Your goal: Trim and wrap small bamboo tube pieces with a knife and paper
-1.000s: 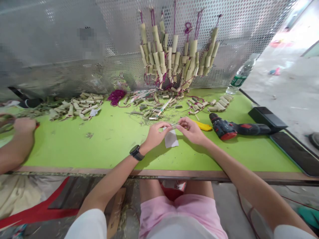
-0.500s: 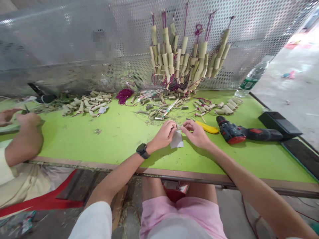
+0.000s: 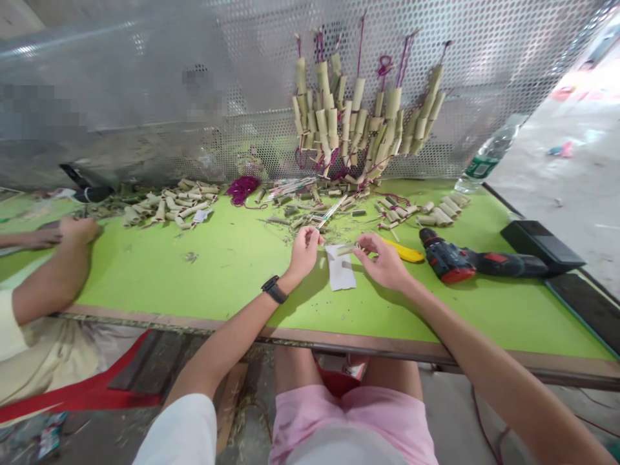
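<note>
In the head view, the right hand (image 3: 380, 261) is pinching a short, pale-green, tube-like piece (image 3: 345, 250) above a white rectangular paper (image 3: 341, 276) lying on the lime-green tabletop (image 3: 227, 271). The left hand (image 3: 304, 253) is holding its fingers bent near the paper; whether it is gripping anything, I cannot tell.

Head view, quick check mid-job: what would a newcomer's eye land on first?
Probably the cluster of pale green tubes hanging on purple cords against the perforated metal panel, at the back of the bright green table. Next, the black-and-red drill lying at the right, beside a yellow-handled tool. Front and centre, the right hand pinches a small pale piece above white paper.
</note>
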A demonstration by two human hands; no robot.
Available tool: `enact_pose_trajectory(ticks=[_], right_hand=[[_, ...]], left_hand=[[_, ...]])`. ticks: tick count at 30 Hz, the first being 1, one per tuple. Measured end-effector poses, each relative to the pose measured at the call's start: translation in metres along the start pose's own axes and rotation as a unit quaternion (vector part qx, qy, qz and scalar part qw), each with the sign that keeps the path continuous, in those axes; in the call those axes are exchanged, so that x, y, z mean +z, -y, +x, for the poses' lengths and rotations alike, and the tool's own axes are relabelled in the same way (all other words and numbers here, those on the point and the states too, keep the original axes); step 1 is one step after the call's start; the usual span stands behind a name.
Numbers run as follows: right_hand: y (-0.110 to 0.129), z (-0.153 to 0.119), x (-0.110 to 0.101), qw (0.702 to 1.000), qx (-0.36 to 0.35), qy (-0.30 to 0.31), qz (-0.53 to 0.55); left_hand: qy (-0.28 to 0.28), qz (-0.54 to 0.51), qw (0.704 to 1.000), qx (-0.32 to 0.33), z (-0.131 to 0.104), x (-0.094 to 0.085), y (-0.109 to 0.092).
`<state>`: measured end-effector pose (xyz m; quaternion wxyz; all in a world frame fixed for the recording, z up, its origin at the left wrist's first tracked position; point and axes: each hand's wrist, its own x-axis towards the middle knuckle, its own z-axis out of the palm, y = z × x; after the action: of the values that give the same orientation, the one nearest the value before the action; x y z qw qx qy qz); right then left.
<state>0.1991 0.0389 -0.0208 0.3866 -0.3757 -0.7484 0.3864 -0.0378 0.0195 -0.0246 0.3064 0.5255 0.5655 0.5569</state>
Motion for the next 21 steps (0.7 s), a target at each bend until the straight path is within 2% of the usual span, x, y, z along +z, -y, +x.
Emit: enact_pose_trajectory(ticks=[3,9,11,21], right_hand=[[0.001,-0.002,0.0,1.0,-0.009,0.003,0.019],[0.0,0.0,0.0,0.998,-0.026,0.001,0.062],[-0.001,0.001,0.0,0.997,-0.027,-0.004,0.067],[-0.004,0.002,0.0,0.998,-0.021,-0.032,0.054]], left_hand=[[0.017,-0.002,1.0,0.005,0.001,-0.001,0.0],[0.196,-0.031,0.979,0.04,-0.006,0.001,0.004],[0.228,-0.034,0.972,0.04,-0.008,0.001,0.005],[0.162,-0.021,0.984,0.075,-0.01,0.002,0.002]])
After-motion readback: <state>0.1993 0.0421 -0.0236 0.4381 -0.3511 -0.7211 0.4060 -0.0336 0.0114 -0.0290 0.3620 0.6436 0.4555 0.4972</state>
